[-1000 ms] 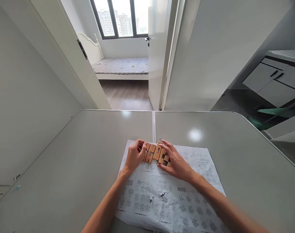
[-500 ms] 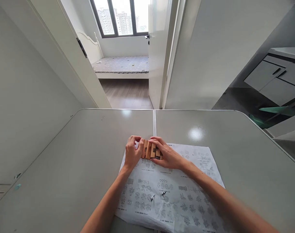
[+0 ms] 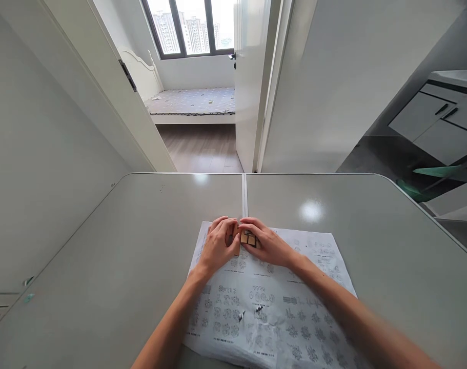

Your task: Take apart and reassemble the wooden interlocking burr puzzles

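My left hand (image 3: 218,245) is closed around wooden puzzle pieces (image 3: 237,249), its fingers curled over their top and its thumb along the near side. Close beside it, my right hand (image 3: 270,245) grips a cluster of small wooden blocks (image 3: 249,239) between thumb and fingers. Dark gaps show between these blocks. The fingertips of both hands nearly meet, and the hands hide much of the wood. Underneath lies a wrinkled printed sheet (image 3: 264,328) covered with small line diagrams, with two torn dark spots near its middle.
The grey glossy table (image 3: 141,256) has a seam down its middle and rounded far corners. Beyond it are an open white door (image 3: 252,92) and a bed (image 3: 195,102) below a window. White cabinets (image 3: 429,123) stand at the right.
My left hand has moved right and now covers more of the wooden pieces. Less wood shows between the hands. The right hand stays nearly in place.
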`<action>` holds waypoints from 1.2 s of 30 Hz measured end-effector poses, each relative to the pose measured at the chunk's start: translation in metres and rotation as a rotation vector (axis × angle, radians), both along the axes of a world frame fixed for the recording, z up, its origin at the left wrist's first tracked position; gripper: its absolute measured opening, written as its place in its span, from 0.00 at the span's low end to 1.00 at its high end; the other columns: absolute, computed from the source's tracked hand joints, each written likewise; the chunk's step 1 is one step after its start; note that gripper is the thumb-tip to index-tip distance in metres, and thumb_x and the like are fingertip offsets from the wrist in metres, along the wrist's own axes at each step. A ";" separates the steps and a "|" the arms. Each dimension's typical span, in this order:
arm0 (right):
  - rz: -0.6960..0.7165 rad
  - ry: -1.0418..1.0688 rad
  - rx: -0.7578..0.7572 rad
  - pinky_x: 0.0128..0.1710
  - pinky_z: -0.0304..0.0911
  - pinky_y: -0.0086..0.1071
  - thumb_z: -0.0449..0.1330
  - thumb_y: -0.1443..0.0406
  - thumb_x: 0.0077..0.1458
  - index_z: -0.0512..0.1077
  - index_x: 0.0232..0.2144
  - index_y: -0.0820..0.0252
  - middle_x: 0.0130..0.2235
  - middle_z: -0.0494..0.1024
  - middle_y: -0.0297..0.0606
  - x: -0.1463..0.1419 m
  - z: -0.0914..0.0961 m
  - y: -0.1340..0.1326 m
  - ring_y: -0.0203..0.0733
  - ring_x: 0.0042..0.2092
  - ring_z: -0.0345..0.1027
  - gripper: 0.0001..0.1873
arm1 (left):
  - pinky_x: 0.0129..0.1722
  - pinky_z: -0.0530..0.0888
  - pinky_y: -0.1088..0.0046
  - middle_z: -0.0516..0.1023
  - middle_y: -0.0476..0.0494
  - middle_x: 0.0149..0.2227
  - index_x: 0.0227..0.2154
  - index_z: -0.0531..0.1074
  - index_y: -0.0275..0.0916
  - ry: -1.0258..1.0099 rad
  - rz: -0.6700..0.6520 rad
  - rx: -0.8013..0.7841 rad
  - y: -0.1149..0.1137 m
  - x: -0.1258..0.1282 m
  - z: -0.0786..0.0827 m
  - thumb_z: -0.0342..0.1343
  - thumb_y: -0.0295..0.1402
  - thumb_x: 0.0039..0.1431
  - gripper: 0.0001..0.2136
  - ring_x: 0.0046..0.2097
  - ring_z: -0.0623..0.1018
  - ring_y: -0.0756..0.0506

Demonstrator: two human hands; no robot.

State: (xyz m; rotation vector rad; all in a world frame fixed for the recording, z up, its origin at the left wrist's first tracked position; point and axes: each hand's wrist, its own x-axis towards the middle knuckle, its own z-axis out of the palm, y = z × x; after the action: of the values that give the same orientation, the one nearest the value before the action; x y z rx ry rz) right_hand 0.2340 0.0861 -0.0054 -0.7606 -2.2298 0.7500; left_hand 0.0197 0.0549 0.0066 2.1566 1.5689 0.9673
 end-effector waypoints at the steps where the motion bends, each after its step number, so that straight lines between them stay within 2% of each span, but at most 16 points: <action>1: -0.008 -0.004 0.004 0.59 0.74 0.50 0.60 0.65 0.67 0.65 0.62 0.48 0.63 0.69 0.47 0.000 0.000 0.001 0.52 0.61 0.72 0.23 | 0.65 0.71 0.54 0.82 0.45 0.54 0.54 0.72 0.47 -0.006 -0.001 0.008 0.000 0.000 0.000 0.58 0.30 0.67 0.14 0.65 0.72 0.39; 7: -0.049 -0.038 0.009 0.61 0.73 0.51 0.61 0.64 0.67 0.65 0.62 0.49 0.64 0.69 0.48 0.001 -0.005 0.005 0.53 0.63 0.70 0.23 | 0.61 0.75 0.57 0.82 0.45 0.51 0.52 0.73 0.47 -0.020 -0.018 0.004 -0.001 -0.003 0.002 0.60 0.29 0.64 0.14 0.62 0.74 0.39; 11: -0.090 -0.071 0.016 0.63 0.71 0.53 0.60 0.64 0.67 0.64 0.63 0.48 0.65 0.68 0.48 0.003 -0.008 0.004 0.55 0.66 0.67 0.24 | 0.61 0.76 0.55 0.81 0.43 0.52 0.51 0.73 0.46 -0.021 -0.042 -0.021 -0.009 -0.011 0.005 0.59 0.31 0.66 0.12 0.61 0.75 0.39; 14: -0.123 -0.077 0.068 0.67 0.66 0.58 0.62 0.64 0.66 0.61 0.66 0.49 0.68 0.63 0.50 0.004 -0.004 -0.004 0.59 0.72 0.58 0.29 | 0.61 0.76 0.53 0.80 0.41 0.54 0.53 0.72 0.45 -0.016 -0.065 -0.027 -0.023 -0.018 0.007 0.59 0.31 0.66 0.14 0.62 0.74 0.38; 17: -0.143 -0.031 0.121 0.69 0.61 0.62 0.62 0.64 0.67 0.58 0.67 0.49 0.70 0.59 0.51 0.003 0.004 -0.025 0.61 0.75 0.50 0.31 | 0.62 0.77 0.53 0.80 0.39 0.56 0.54 0.73 0.46 -0.035 -0.075 -0.063 -0.042 -0.023 0.010 0.60 0.29 0.64 0.16 0.65 0.74 0.37; 20: -0.137 0.012 0.097 0.68 0.62 0.63 0.60 0.67 0.67 0.57 0.67 0.48 0.68 0.62 0.51 -0.001 0.011 -0.052 0.60 0.74 0.53 0.30 | 0.62 0.77 0.53 0.79 0.39 0.59 0.55 0.74 0.47 -0.112 -0.097 -0.137 -0.055 -0.025 0.015 0.61 0.32 0.64 0.17 0.63 0.77 0.37; 22: -0.089 0.004 0.080 0.68 0.63 0.62 0.60 0.68 0.67 0.57 0.67 0.50 0.68 0.63 0.52 -0.005 0.014 -0.069 0.60 0.73 0.55 0.31 | 0.55 0.81 0.59 0.81 0.40 0.57 0.56 0.74 0.47 -0.264 -0.124 -0.235 -0.058 -0.026 0.019 0.57 0.35 0.69 0.14 0.56 0.82 0.40; 25: -0.021 -0.029 0.066 0.68 0.65 0.61 0.61 0.69 0.66 0.59 0.66 0.52 0.67 0.64 0.53 -0.009 0.014 -0.086 0.60 0.72 0.56 0.30 | 0.50 0.82 0.65 0.83 0.42 0.51 0.52 0.76 0.45 -0.411 -0.054 -0.271 -0.055 -0.030 0.022 0.52 0.39 0.73 0.11 0.49 0.84 0.44; 28: -0.003 -0.048 0.050 0.66 0.67 0.60 0.61 0.69 0.65 0.61 0.65 0.53 0.65 0.67 0.52 -0.013 0.011 -0.094 0.59 0.70 0.60 0.28 | 0.48 0.81 0.67 0.84 0.44 0.45 0.46 0.77 0.44 -0.341 0.018 -0.210 -0.048 -0.039 0.020 0.54 0.39 0.72 0.09 0.45 0.84 0.44; 31: -0.027 -0.040 0.038 0.64 0.70 0.59 0.62 0.69 0.64 0.62 0.64 0.53 0.64 0.68 0.53 -0.016 0.006 -0.096 0.59 0.67 0.64 0.28 | 0.42 0.79 0.69 0.82 0.44 0.41 0.44 0.77 0.43 -0.191 0.014 -0.167 -0.042 -0.050 0.014 0.54 0.38 0.72 0.09 0.39 0.81 0.46; 36: -0.036 -0.046 0.034 0.64 0.70 0.59 0.63 0.69 0.63 0.63 0.62 0.53 0.63 0.70 0.51 -0.017 0.001 -0.095 0.58 0.66 0.65 0.27 | 0.45 0.78 0.68 0.79 0.44 0.41 0.45 0.76 0.43 -0.056 -0.013 -0.120 -0.038 -0.065 0.008 0.54 0.37 0.71 0.07 0.40 0.79 0.46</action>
State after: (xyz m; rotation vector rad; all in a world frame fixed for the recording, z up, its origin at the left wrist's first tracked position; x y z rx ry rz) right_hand 0.2168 -0.0089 -0.0047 -0.8063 -2.2582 0.6818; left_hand -0.0452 0.0167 0.0149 2.0388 1.5440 0.8980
